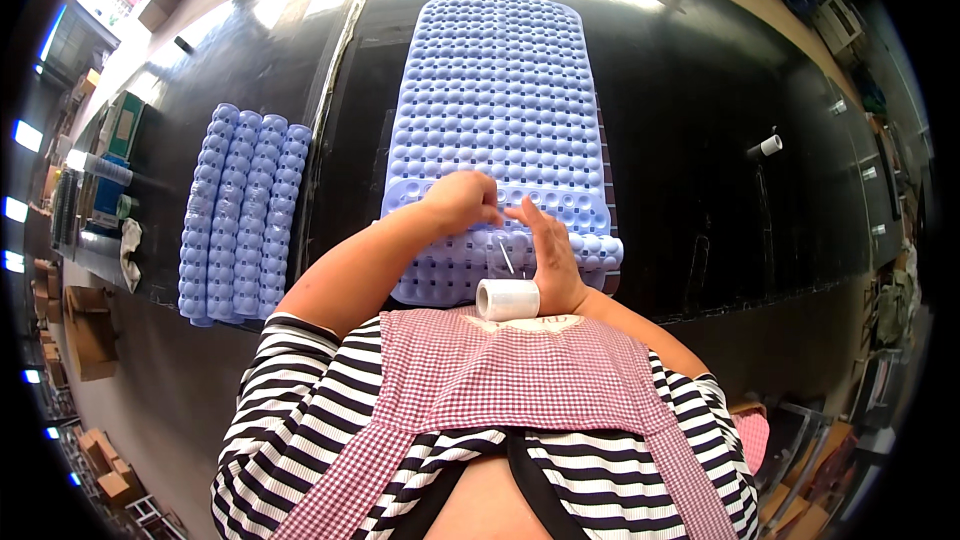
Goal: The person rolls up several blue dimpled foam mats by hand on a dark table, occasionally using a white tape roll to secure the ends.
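Note:
A lavender-blue bumpy mat [497, 90] lies lengthwise before me on the black table, and its near end is rolled over into a tube [590, 252]. My left hand [462, 202] is over this roll, fingers curled closed; what they pinch is too small to make out. Close to its right, my right hand [552, 258] rests against the roll with its fingers stretched out. A roll of clear film [508, 298] sits at the mat's near edge beside my right wrist, and a shiny strip of film [503, 254] runs from it onto the mat tube.
Several finished mat rolls [245, 215] lie side by side to the left on the black table [690, 90]. A small white roll [770, 145] stands off to the right. Boxes and a cloth [131, 252] are at the far left edge. A seam strip [345, 50] crosses the tabletop.

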`<action>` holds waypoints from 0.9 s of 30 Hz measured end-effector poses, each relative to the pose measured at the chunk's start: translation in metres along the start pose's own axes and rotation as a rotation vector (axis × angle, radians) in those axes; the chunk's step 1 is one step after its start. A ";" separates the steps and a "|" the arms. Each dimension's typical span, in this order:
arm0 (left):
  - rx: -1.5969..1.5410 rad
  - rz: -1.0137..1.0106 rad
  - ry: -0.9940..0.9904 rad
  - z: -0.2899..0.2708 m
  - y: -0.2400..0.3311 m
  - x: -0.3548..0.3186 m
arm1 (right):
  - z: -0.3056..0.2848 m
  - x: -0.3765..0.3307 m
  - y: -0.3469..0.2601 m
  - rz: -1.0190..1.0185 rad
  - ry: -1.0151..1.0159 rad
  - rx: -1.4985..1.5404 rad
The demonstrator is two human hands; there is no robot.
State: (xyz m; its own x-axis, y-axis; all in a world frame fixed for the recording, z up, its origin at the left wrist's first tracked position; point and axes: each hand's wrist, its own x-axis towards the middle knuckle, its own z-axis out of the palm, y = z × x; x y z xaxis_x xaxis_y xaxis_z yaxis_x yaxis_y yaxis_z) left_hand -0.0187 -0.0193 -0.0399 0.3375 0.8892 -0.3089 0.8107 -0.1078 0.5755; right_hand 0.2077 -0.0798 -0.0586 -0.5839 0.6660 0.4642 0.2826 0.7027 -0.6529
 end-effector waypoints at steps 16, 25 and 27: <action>0.330 0.318 0.479 0.039 -0.014 -0.074 | 0.000 0.114 0.117 0.489 -0.017 0.673; 0.604 0.029 0.295 -0.019 -0.031 0.034 | -0.010 0.076 0.056 -0.085 -0.042 0.113; 0.579 0.034 0.224 -0.035 -0.038 0.050 | -0.004 0.067 0.067 -0.032 -0.116 0.054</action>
State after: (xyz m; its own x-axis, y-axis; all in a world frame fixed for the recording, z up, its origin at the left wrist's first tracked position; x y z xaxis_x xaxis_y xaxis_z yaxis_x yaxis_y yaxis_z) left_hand -0.0493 0.0453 -0.0507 0.3099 0.9460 -0.0949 0.9504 -0.3054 0.0587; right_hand 0.1906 0.0127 -0.0687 -0.6772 0.6080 0.4144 0.2231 0.7064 -0.6718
